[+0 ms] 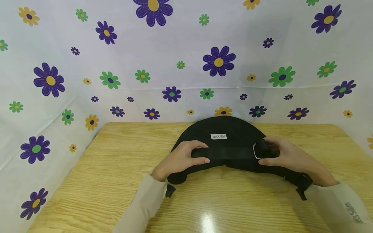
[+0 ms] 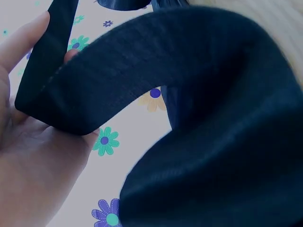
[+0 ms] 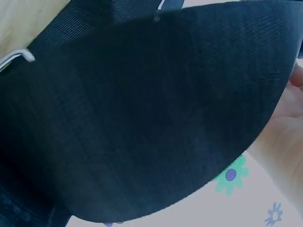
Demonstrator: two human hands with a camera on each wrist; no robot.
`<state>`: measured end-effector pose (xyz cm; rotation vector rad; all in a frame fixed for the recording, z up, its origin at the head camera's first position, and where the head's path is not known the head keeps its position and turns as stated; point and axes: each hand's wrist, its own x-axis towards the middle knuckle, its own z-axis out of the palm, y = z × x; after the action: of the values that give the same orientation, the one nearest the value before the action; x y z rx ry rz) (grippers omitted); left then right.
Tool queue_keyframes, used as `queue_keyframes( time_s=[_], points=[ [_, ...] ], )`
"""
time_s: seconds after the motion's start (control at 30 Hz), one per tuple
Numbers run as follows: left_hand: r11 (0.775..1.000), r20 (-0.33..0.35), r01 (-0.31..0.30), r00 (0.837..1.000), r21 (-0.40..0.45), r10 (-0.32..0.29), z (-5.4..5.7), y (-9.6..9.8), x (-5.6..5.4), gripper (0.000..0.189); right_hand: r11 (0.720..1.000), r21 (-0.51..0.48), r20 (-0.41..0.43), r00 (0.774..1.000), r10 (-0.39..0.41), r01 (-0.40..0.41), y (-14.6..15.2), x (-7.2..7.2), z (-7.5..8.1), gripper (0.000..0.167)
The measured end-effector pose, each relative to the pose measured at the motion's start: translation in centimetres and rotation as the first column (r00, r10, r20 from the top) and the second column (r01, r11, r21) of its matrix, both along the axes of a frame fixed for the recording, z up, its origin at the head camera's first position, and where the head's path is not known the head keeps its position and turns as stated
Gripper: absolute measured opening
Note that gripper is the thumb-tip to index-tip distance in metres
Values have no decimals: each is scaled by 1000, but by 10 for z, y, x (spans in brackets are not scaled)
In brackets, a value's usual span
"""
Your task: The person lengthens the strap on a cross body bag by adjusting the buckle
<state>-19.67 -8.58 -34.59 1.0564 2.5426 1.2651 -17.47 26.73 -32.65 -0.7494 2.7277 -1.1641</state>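
Note:
A black waist bag (image 1: 224, 147) with a small white label lies on the wooden table (image 1: 122, 184), its black strap running out to both sides. My left hand (image 1: 183, 157) grips the strap at the bag's left end, fingers curled over the webbing (image 2: 71, 101). My right hand (image 1: 278, 153) grips the bag's right end, by a white metal ring (image 1: 254, 152). Black fabric (image 3: 142, 118) fills the right wrist view, with a bit of that ring (image 3: 16, 56) at the left edge. A black buckle (image 1: 170, 191) sits near my left sleeve, another (image 1: 303, 186) near my right wrist.
White sheets printed with purple, green and yellow flowers (image 1: 218, 61) stand behind and to the left of the table. The tabletop's front part shows a bright glare spot (image 1: 208, 223).

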Motion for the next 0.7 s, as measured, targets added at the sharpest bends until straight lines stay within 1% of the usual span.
queue_keyframes(
  time_s=[0.2, 0.47, 0.7],
  points=[
    [1000, 12, 6, 1000, -8, -6, 0, -6, 0, 44, 1000, -11, 16, 1000, 21, -20, 5, -1, -4, 44],
    [1000, 51, -3, 999, 1, 3, -2, -15, 0, 45, 1000, -18, 48, 999, 11, -10, 15, -1, -8, 48],
    [1000, 86, -24, 996, -5, 24, 0, -25, 1, 46, 1000, -15, 21, 1000, 13, -13, 25, -1, -10, 43]
  ],
)
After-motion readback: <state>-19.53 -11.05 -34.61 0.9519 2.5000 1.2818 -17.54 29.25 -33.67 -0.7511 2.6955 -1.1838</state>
